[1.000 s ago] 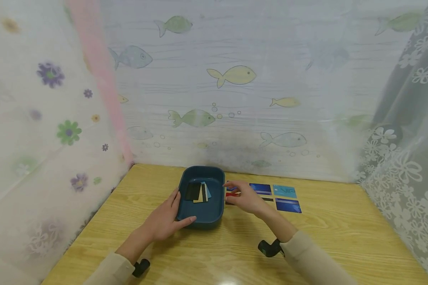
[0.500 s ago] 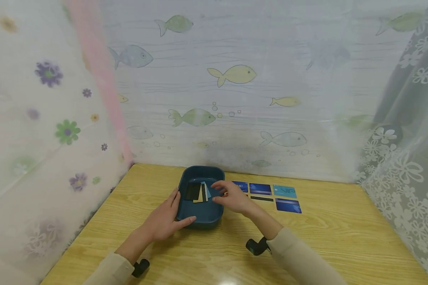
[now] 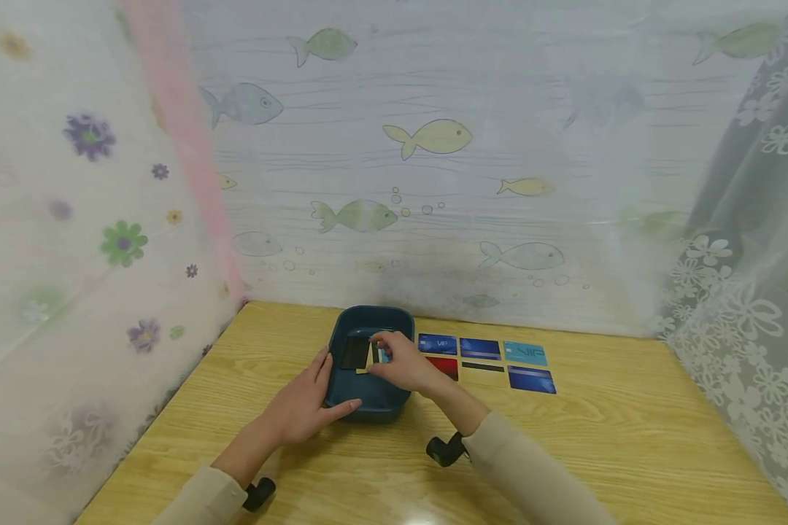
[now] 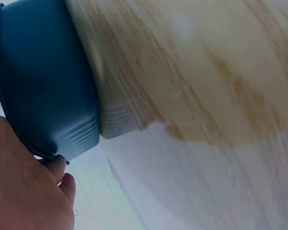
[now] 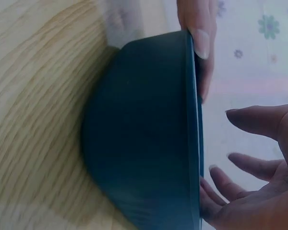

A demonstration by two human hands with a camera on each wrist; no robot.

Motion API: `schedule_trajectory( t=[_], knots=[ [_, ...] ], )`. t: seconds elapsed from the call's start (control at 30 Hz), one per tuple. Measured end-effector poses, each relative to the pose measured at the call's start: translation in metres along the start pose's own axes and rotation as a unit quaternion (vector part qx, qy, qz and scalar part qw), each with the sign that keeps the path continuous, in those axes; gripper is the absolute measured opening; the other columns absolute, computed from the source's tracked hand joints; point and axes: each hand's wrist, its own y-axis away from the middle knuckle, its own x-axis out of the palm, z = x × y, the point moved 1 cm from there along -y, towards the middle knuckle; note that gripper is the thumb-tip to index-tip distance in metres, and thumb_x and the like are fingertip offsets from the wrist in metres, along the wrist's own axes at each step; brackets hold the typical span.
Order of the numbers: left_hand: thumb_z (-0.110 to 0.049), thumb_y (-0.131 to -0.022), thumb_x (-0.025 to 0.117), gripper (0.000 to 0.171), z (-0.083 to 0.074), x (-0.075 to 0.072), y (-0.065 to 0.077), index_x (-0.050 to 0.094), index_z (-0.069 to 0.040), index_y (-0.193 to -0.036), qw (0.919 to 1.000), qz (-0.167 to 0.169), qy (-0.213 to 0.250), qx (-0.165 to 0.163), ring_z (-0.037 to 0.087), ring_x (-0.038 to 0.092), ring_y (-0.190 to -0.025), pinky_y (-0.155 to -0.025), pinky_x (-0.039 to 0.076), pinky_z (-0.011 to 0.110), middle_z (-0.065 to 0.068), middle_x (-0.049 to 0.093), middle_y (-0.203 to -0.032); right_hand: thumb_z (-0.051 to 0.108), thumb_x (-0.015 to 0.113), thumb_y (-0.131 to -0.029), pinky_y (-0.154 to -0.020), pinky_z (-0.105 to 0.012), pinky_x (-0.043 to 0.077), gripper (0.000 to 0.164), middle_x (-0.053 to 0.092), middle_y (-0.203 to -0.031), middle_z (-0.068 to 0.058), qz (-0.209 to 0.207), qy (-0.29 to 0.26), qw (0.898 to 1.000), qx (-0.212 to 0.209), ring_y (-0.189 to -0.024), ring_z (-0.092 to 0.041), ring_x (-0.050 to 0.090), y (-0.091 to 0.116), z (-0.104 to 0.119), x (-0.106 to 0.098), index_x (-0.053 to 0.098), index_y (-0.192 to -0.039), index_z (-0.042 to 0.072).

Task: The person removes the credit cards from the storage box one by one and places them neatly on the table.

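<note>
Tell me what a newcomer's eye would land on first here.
Probably the dark blue tub on the table, its left side held by the left hand, the right hand above cards inside. Next, two rows of cards to its right, one red. Behind hangs the fish-print backdrop.

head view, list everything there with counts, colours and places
table: 1, yellow wood-grain, foreground
tub: 1, dark blue, on table
cards in tub: at least 3, black, tan, light blue, partly covered
loose cards: 6, dark blue (3), light blue, red, tan, right of tub
fish-print sheet: 1, pale, behind table
flower-print sheet: 1, whitish, left
strip: 1, pink, left corner
lacy sheet: 1, white, right
wrist devices: 2, black, by wrists
sleeves: 2, beige, bottom
left hand: 1, bare, on tub
right hand: 1, bare, over cards in tub
</note>
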Motion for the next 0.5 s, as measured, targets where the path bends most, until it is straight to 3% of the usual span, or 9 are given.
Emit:
schedule_trajectory(
  t=[0.5],
  knots=[
    [-0.08,-0.094,0.042,0.111,0.0,0.0,0.0,0.016,0.005,-0.161,1.0,0.006,0.002,0.002,0.041,0.025,-0.152,-0.117,0.032,0.057,0.018,0.007,-0.171,0.012,0.074,-0.091,-0.108,-0.058,0.042,0.069,0.043,-0.148,-0.027,-0.045,0.007,0.998,0.041,-0.135,-0.043,0.046,-0.037,-0.013,0.034,0.042,-0.151,-0.003]
  ],
)
